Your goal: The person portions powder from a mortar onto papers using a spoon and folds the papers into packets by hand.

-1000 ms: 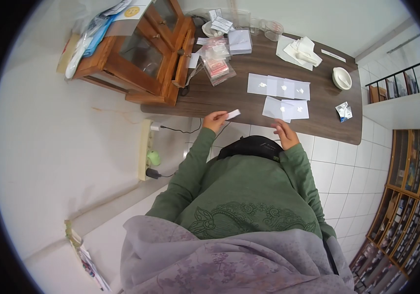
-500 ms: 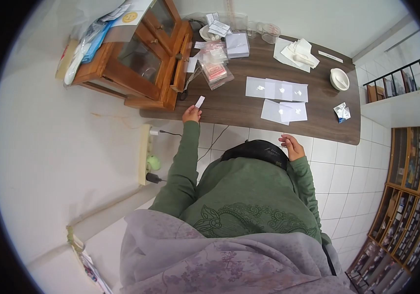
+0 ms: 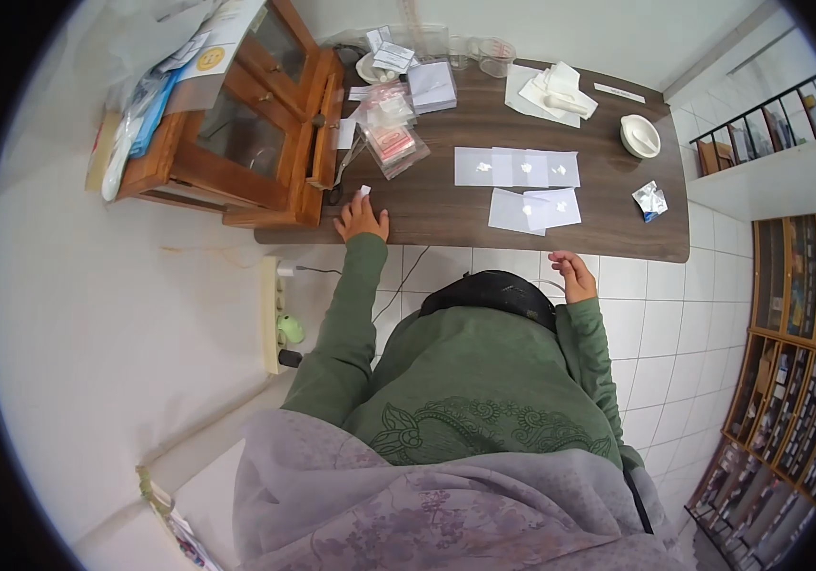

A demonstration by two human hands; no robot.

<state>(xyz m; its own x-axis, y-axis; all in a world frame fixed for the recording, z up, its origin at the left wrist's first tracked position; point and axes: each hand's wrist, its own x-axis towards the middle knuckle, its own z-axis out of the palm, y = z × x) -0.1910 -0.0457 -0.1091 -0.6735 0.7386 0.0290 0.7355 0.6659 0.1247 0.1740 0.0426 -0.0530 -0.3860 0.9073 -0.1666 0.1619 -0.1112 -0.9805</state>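
My left hand (image 3: 362, 221) lies palm down at the table's front left edge, fingers spread. A small white paper slip (image 3: 365, 191) is at its fingertips, partly covered by them. Just beyond are the black handles of what look like scissors (image 3: 334, 195). My right hand (image 3: 574, 276) hangs in front of the table's edge, its fingers loosely bent and nothing visible in them. Nearest to it on the table are white paper sheets (image 3: 506, 211) in two overlapping rows, each with a little white powder (image 3: 526, 167) on it.
A wooden cabinet (image 3: 213, 176) with an open drawer (image 3: 324, 152) stands at the left. Plastic bags (image 3: 393, 143), a paper stack (image 3: 432, 88) and clear cups (image 3: 496, 57) are at the back. A white mortar (image 3: 640, 137) and a foil packet (image 3: 650, 202) sit at the right.
My left hand has turned palm down, spread its fingers and brought the slip down onto the table. My right hand has barely moved. The view has shifted slightly.
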